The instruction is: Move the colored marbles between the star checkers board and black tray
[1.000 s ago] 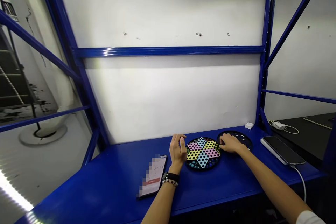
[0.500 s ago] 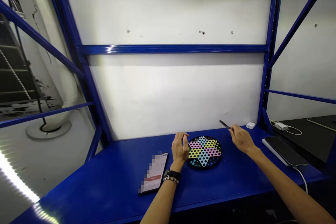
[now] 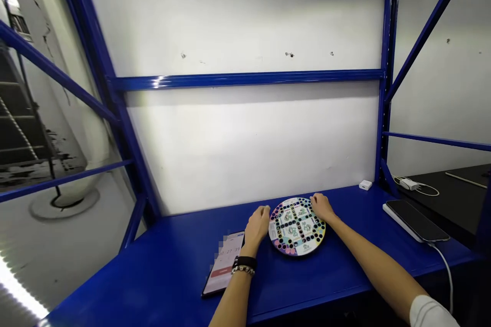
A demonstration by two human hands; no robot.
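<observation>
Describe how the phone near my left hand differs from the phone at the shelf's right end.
The left phone has a lit screen, the right phone a dark one. The left phone lies on the shelf; the right phone rests on a white slab with a white cable. Both lie flat, screen up.

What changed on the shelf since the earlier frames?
The dark dotted disc right of the star board is gone. A white patterned round board now lies where the star board sat; can't tell whether it covers or replaces it. The left hand and right hand touch its rim. The phone and other phone stayed put.
</observation>
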